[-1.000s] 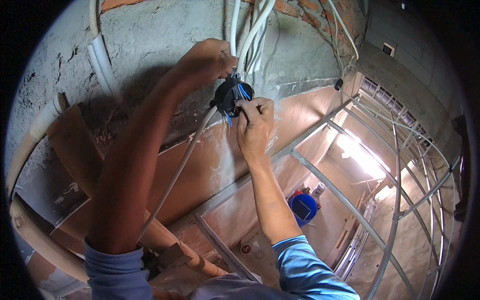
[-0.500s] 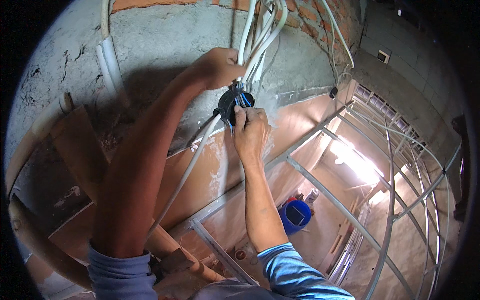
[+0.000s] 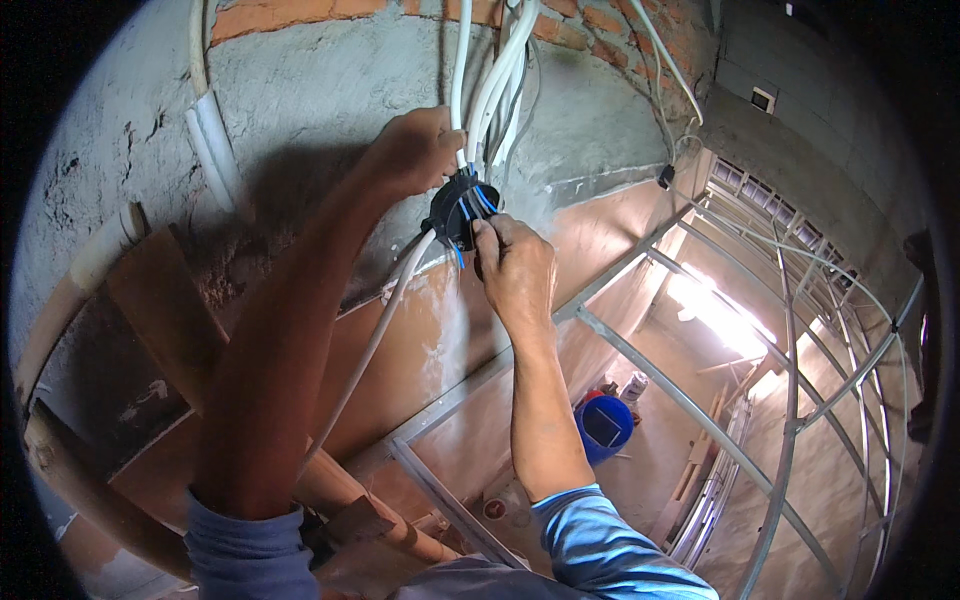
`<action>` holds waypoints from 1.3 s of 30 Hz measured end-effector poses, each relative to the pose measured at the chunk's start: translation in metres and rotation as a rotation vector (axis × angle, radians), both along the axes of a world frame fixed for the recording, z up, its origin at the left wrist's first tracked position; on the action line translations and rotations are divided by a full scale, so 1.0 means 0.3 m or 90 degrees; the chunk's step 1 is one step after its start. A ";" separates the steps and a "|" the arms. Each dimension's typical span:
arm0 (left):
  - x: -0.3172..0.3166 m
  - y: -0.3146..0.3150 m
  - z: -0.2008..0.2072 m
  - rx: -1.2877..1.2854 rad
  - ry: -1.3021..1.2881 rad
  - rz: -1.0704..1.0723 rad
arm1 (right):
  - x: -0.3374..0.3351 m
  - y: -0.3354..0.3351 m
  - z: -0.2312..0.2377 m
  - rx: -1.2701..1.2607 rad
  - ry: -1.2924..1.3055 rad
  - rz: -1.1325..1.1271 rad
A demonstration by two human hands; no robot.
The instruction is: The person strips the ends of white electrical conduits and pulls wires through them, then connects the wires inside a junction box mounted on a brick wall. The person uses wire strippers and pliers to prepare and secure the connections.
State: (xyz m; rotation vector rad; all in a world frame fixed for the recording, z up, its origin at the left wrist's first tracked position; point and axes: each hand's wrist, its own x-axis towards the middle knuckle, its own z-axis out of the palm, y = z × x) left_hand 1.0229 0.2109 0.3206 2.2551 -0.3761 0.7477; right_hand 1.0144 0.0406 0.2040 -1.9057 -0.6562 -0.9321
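A round black junction box is fixed on the wall, with blue and dark wires inside it and a blue end hanging below. Several white cables drop into its top. My left hand is closed around the leftmost white cable, just above the box. At the box's lower right rim, my right hand pinches wires between thumb and fingers; their ends are hidden by the fingers. Another white cable leaves the box's lower left side and runs down beside my left forearm.
Wooden poles cross at the lower left. A metal frame spans the right side above a floor far below, where a blue bucket stands. A white conduit runs down the wall at upper left.
The view has shifted slightly. My right hand has drawn a little away from the box toward the right, showing more of the blue wires. My left hand stays at the cables above the box.
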 end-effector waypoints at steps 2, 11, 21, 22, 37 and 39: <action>0.019 0.012 -0.002 0.069 0.004 0.038 | 0.000 -0.016 0.017 -0.002 0.009 -0.003; 0.054 0.025 -0.031 -0.078 0.005 -0.038 | -0.069 0.031 0.031 0.181 0.225 0.438; 0.044 0.017 -0.009 0.102 -0.022 0.044 | 0.000 0.002 -0.073 0.140 -0.130 -0.011; 0.040 0.017 -0.011 0.074 -0.008 0.043 | -0.001 0.001 -0.065 0.102 -0.118 -0.027; 0.072 0.049 -0.043 0.127 -0.143 -0.004 | 0.022 -0.078 0.028 0.063 0.072 0.193; 0.062 0.040 -0.034 0.042 -0.082 0.001 | 0.023 -0.076 0.024 0.077 0.086 0.239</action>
